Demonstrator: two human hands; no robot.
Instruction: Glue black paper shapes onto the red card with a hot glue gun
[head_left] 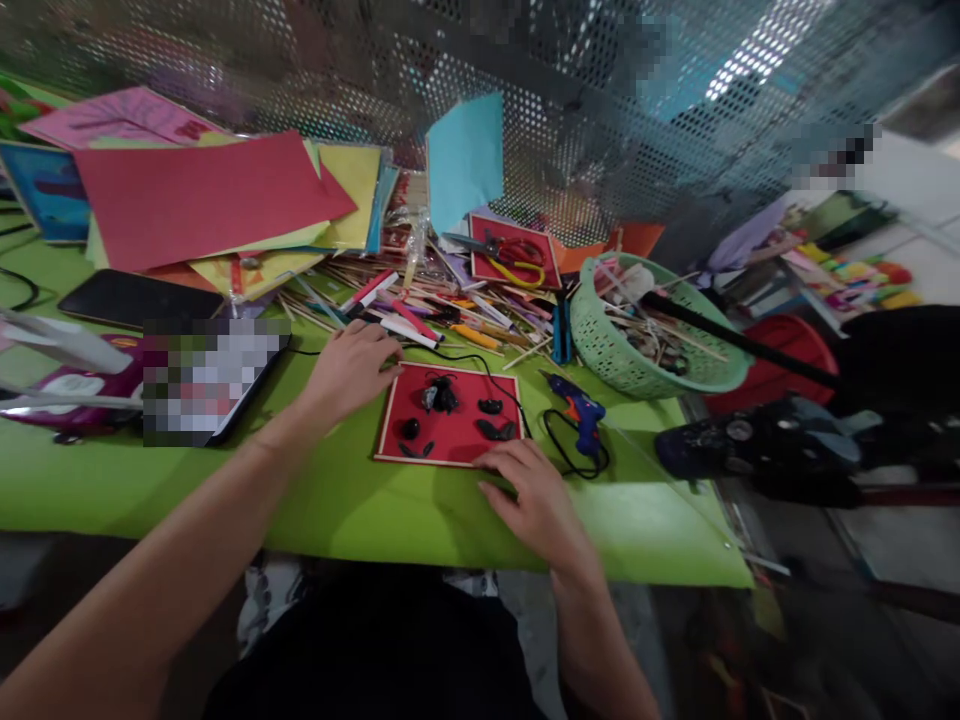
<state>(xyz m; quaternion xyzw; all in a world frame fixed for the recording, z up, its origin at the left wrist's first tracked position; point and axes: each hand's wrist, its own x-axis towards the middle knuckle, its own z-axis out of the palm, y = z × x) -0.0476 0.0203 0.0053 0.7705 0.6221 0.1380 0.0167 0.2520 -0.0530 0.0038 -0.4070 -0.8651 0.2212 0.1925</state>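
A red board [455,445] with a pale frame lies flat on the table, with small black pieces on it. Among them are a clustered black shape [440,394], a round black ball [410,428] and dark leaf-like pieces [495,430]. At the board's upper left corner is my left hand [352,368], fingers stretched and holding nothing that I can see. My right hand [531,497] rests by the lower right corner, thumb apart from the fingers, fingertips at the frame's edge. Just right of the board lies a blue glue gun [576,408] with its cord.
A green basket [622,358] of sticks and scraps stands at the right. Behind the board lie pens, sticks, scissors [517,262] and a blue-handled cutter [562,330]. Coloured paper sheets [210,200], a phone [139,298] and a lit-screen device [225,385] are at left.
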